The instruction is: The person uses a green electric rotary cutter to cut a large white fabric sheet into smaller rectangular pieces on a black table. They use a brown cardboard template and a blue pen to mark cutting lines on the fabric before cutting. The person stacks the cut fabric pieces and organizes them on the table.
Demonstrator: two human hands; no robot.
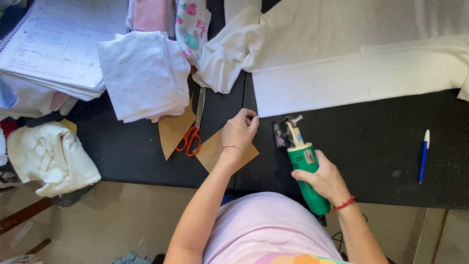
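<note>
My right hand (320,178) is wrapped tight round the green handle of an electric rotary cutter (299,159), its metal blade end pointing away from me twd the near edge of the white fabric (342,83), close to it but can't tell if touching. Cutter rests on the black table (381,142), just right of my other hand.

My left hand (239,129) is fingers-curled, tips pinched at the corner of the white fabric w/ the wrist lying over a brown paper pattern piece (215,154). Can't tell for sure whether it's gripping cloth or just pressing down.

Left of that: orange-handled scissors (193,132), blades pointing away from me, lying partly on a 2nd brown paper piece (173,129). Beyond them a stack of folded white cloth (141,73), then a spiral notebook (53,44) at the far left corner. Cream bundle of fabric (49,156) hangs over the table's near left edge. Blue-and-white pen (424,156) lies well apart on the right.
</note>
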